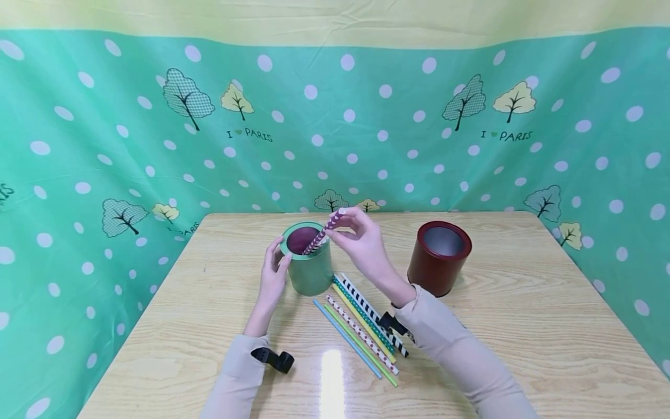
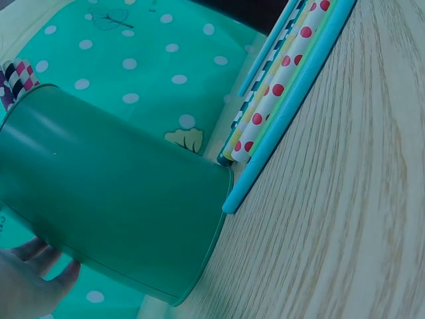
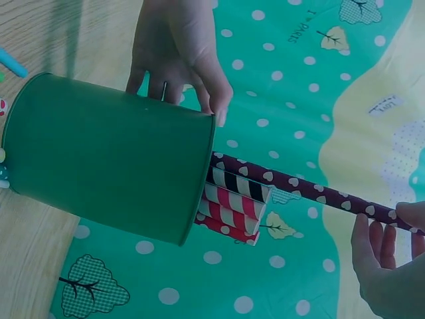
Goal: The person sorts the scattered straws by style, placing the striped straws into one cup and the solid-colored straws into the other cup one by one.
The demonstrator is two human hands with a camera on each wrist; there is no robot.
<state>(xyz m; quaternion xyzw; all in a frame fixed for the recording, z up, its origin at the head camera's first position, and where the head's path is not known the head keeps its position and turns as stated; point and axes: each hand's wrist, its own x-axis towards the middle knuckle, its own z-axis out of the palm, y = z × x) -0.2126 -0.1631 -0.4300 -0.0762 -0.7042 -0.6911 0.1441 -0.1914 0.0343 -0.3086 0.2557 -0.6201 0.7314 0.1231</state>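
Observation:
My left hand (image 1: 272, 277) holds the green can (image 1: 312, 277) at its left side, fingers and thumb around the rim. The can stands upright on the table. Between its fingertips my right hand (image 1: 368, 243) pinches a dark purple paper straw with white hearts (image 3: 299, 185) near the upper end. This straw slants down, its lower end inside the can's mouth and hidden there. Several other straws (image 3: 234, 206), striped and dotted in red, black and white, poke a short way out of the same can, as the right wrist view shows.
Loose paper straws lie side by side in front of the green can, among them a blue one (image 1: 348, 339), a yellow one (image 1: 361, 320) and a black-and-white striped one (image 1: 361, 297). To the right stands a dark red can (image 1: 435, 269). A patterned green cloth (image 1: 293, 139) hangs behind the table.

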